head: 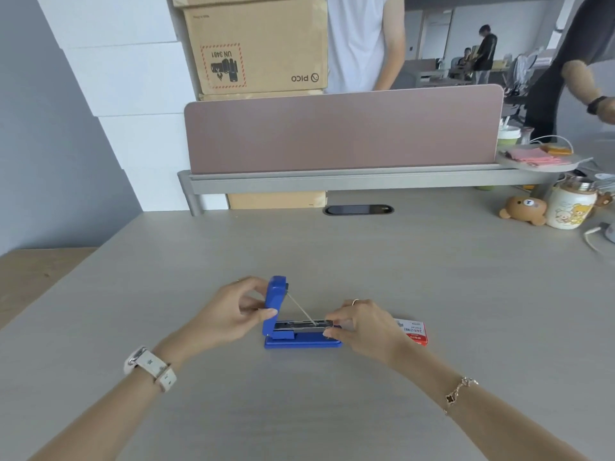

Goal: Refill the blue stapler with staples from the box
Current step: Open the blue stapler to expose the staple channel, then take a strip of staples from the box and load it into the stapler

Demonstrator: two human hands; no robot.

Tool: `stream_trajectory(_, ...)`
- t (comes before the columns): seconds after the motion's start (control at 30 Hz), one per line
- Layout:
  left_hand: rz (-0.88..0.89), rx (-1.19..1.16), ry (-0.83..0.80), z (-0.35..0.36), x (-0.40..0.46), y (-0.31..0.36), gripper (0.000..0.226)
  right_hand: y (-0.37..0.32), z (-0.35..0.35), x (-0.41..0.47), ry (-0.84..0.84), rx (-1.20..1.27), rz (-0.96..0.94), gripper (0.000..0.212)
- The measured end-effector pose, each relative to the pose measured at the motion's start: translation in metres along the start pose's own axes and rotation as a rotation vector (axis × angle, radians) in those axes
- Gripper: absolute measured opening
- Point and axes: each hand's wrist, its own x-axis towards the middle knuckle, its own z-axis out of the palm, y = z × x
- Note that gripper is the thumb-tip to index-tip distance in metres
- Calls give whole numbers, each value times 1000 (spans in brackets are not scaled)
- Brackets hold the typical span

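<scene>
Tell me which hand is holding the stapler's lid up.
The left hand, the one with the watch, grips the raised blue lid. The right hand, wearing the bracelet, is instead at the front end of the open staple channel.

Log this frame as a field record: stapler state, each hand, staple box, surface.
stapler: blue stapler on the desk, lid swung upright, metal track exposed
left hand: left hand pinches the raised lid
right hand: right hand at the front end of the track, fingertips on it; staples in the fingers cannot be made out
box: red-and-white staple box flat on the desk, behind the right hand, partly hidden
stage: lid open, not yet closed
</scene>
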Motion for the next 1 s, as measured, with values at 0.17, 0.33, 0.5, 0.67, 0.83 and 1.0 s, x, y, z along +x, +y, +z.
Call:
stream_trajectory(0.17, -36, -130, -12, -11, -4, -15, 30, 0, -1, 2, -14, -37, 11, 25)
stream_trajectory(0.33, -24, -229, 16, -10, -5, -21, 27, -1, -1, 2, -22, -31, 15, 25)
stream_trajectory(0.5, -12, -330, 80, -12, -18, -34, 39, -1, -1, 1, -23, -45, 8, 20)
stream_trajectory(0.67, -83, -290, 93, -21, -24, -47, 40, -3, -2, -1, -18, -13, 29, 22)
stream_trajectory(0.83, -164, -211, 90, -35, -23, -68, 45, -4, -1, -2, -20, 18, 43, 23)
stream_trajectory(1.0, -215, -143, 26, -38, -23, -67, 35, -2, 0, -2, -12, 71, 67, 17)
